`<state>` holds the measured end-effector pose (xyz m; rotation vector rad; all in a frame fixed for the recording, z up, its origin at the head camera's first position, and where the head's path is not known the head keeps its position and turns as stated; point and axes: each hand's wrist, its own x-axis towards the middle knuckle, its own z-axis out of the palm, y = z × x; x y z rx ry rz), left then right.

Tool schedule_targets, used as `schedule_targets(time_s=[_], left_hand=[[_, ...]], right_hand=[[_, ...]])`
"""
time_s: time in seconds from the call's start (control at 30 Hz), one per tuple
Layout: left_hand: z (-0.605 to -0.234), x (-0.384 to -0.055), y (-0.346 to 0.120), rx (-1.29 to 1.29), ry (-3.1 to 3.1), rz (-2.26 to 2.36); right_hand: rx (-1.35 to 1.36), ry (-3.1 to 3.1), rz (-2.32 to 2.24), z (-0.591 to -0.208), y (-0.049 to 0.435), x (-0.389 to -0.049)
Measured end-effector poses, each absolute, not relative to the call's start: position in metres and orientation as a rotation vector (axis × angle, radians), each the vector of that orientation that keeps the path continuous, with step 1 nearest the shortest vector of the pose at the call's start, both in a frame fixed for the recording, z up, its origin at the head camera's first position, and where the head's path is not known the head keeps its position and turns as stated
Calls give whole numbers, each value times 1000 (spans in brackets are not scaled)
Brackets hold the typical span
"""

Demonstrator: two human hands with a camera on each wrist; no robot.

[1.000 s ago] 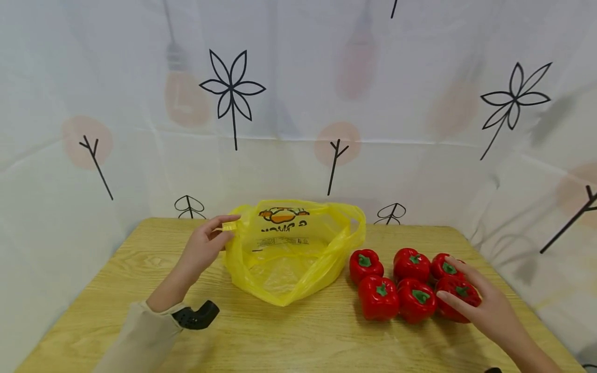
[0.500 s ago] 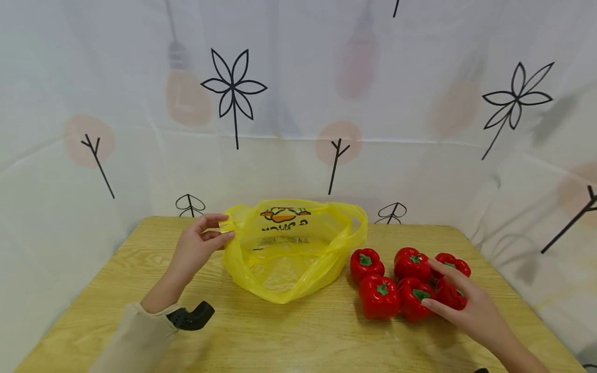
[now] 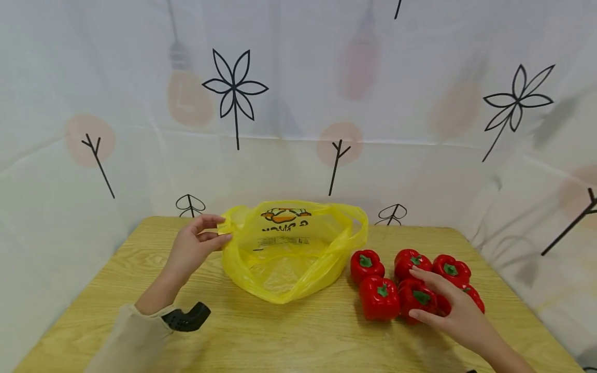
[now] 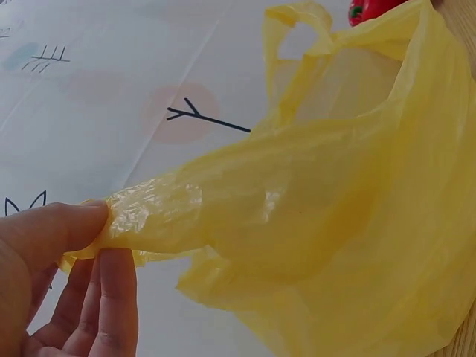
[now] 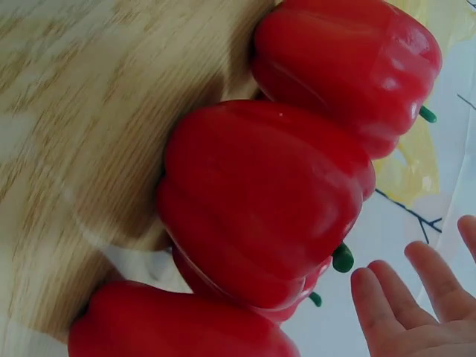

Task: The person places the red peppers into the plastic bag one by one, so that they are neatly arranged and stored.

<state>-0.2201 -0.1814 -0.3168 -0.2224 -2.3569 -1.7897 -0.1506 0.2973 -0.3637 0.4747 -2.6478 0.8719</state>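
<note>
A yellow plastic bag [image 3: 284, 290] stands on the table with its mouth spread open. My left hand [image 3: 188, 248] pinches its left handle between thumb and fingers; the left wrist view shows the gathered plastic [image 4: 156, 216] in that pinch. Several red bell peppers with green stems are grouped right of the bag. Over the front middle pepper [image 3: 410, 298] my right hand [image 3: 459, 316] hovers with fingers spread, partly covering the front right pepper [image 3: 474, 296]. In the right wrist view, its fingers [image 5: 431, 286] are apart from the pepper [image 5: 260, 201] beside them.
Nearest the bag sit a front left pepper [image 3: 379, 298] and a back left pepper [image 3: 366, 265]. Another pepper [image 3: 451, 269] is at the back right. Behind the wooden table [image 3: 280, 342] hangs a pale printed cloth [image 3: 289, 103].
My right hand has moved left, from the front right pepper to the front middle one. My left hand has drawn the bag's handle slightly left.
</note>
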Motion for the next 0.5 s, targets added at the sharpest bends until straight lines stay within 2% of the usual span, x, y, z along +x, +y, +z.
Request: schedule_targets(time_s=[0.5], left_hand=[[-316, -219, -181, -240, -2352, -1824]], right_hand=[[570, -2621, 954, -370, 281, -157]])
